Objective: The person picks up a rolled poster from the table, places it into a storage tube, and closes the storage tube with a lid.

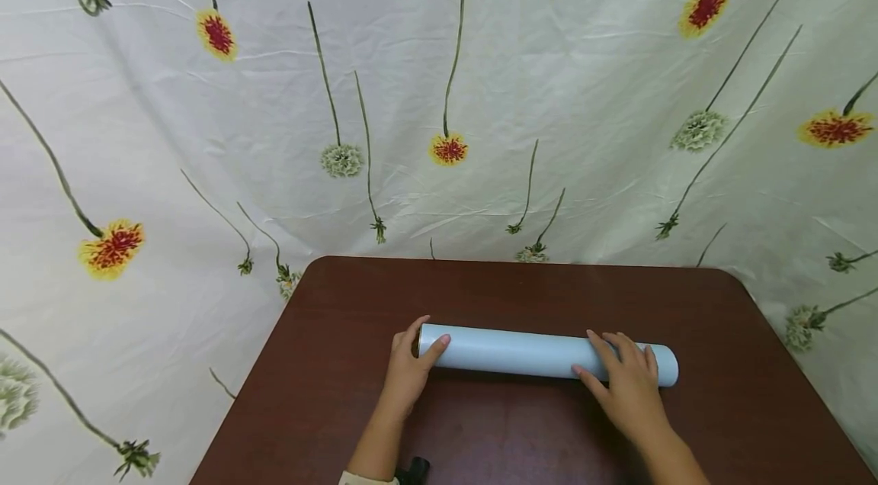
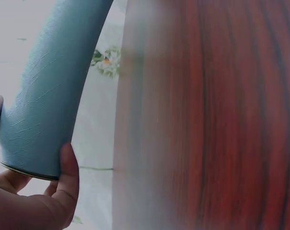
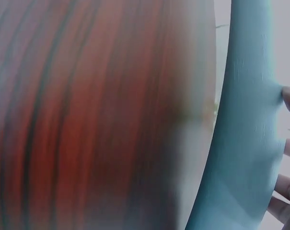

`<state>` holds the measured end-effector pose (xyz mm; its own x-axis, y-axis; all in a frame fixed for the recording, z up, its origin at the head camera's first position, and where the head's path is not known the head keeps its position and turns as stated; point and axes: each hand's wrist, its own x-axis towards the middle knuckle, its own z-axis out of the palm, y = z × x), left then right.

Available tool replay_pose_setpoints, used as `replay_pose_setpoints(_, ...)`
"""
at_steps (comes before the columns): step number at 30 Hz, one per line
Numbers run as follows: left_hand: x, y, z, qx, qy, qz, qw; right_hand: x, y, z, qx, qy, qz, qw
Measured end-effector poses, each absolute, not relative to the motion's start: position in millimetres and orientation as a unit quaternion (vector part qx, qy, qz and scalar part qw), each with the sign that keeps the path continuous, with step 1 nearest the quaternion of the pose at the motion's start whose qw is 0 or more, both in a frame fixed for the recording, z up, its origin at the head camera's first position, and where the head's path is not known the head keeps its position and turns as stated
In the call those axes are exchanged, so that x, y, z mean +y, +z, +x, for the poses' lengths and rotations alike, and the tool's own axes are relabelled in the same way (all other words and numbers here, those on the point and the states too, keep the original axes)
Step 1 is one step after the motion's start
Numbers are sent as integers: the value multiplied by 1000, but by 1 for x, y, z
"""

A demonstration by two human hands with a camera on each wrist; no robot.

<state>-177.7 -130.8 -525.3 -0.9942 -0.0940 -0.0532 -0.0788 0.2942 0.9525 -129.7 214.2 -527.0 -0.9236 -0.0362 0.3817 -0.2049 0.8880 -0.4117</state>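
A long light-blue roll (image 1: pixel 511 351), faintly creased on its surface, lies crosswise over the brown table. My left hand (image 1: pixel 409 367) grips its left end, thumb on the near side and a finger at the far edge. In the left wrist view the thumb of the left hand (image 2: pixel 44 201) presses beside the roll's rim, with other fingers behind the end. Toward the right end, my right hand (image 1: pixel 627 390) holds the roll from above with fingers spread over it. The right wrist view shows several fingertips (image 3: pixel 289 148) along one side of the roll (image 3: pixel 245 124).
The dark reddish-brown table (image 1: pixel 507 432) has rounded far corners. Behind it and at both sides hangs a white cloth (image 1: pixel 411 35) printed with flowers. Near the left forearm, a small black object (image 1: pixel 414 471) shows at the bottom edge.
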Motion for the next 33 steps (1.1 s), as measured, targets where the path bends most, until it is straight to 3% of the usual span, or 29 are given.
replay_pose_setpoints(11,-146,-534,-185,-791,-604,102,0,237,-526,-127,-953,249,-24,171)
replay_pose_setpoints(15,-150,-536,-187,-787,-607,112,-3,244,-527,-128,-946,289,-69,126)
replay_pose_setpoints(23,-158,-537,-189,-778,-617,111,-36,261,-529,-136,-910,393,-130,-37)
replay_pose_setpoints(33,-166,-544,-191,-794,-600,78,-62,264,-536,-135,-887,441,-126,-50)
